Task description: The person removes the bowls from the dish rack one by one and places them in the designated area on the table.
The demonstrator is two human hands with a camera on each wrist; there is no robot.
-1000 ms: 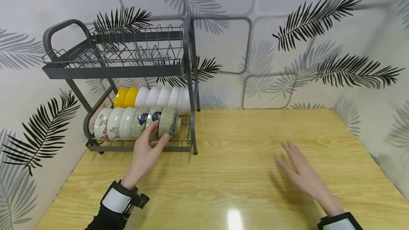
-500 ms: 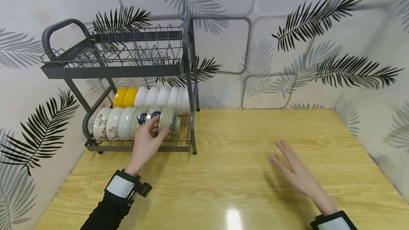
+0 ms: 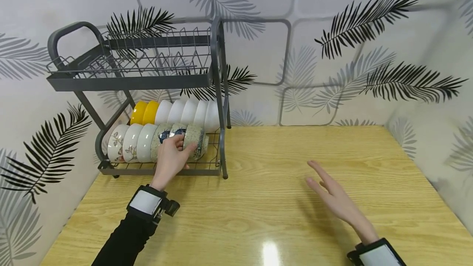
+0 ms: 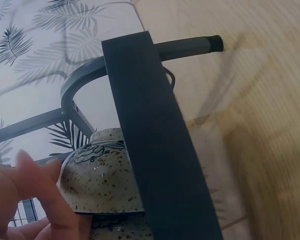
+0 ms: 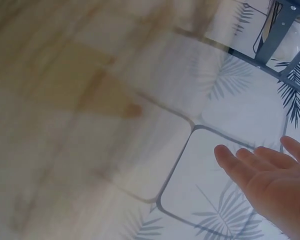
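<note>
A grey dish rack (image 3: 218, 93) with 2 tiers stands at the far left corner of the counter (image 3: 281, 216). Its upper tier is a bare wire grid. The lower tier holds 2 rows of bowls lying on their sides, nested mouth to base. The back row has 2 yellow bowls (image 3: 145, 112) at the left end and then white bowls (image 3: 188, 112). The front row has 3 white flowered bowls (image 3: 127, 143) at the left, then bowls with blue patterns, and ends at the right with a speckled bowl (image 3: 195, 139).

The left hand (image 3: 171, 160) reaches into the lower tier and grips the speckled bowl, thumb on its near side and fingers curled over its top; in the left wrist view the fingers (image 4: 42, 187) lie against the bowl's speckled wall behind a rack bar. The right hand (image 3: 332, 198) hovers over the middle of the counter, fingers straight and spread, holding nothing.

Compared with 1 second ago, the left hand has pushed further into the rack and closed on the bowl, and the right hand has drifted a little to the left.
</note>
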